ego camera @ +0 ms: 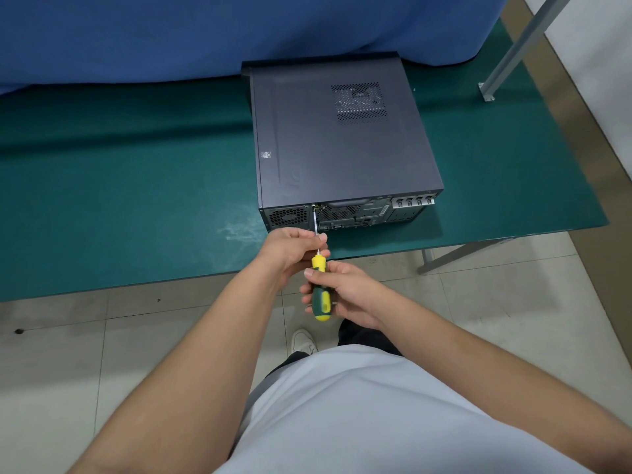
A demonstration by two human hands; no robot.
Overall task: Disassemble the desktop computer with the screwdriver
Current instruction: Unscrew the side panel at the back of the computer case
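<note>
Lying flat on the green counter (136, 186), rear panel toward the near edge: desktop computer (342, 142), dark grey, vent grille on top. Pressed into the upper rim of that rear panel, left of centre: tip of the screwdriver (320, 289), shaft slanting down and back to a yellow-and-green handle off the counter's edge. Curled round the handle from the right: right hand (349, 292), gripping it. Just ahead, between handle and computer: left hand (290, 248), fingers pinching the metal shaft. Behind the computer: blue cloth (171, 35).
</note>
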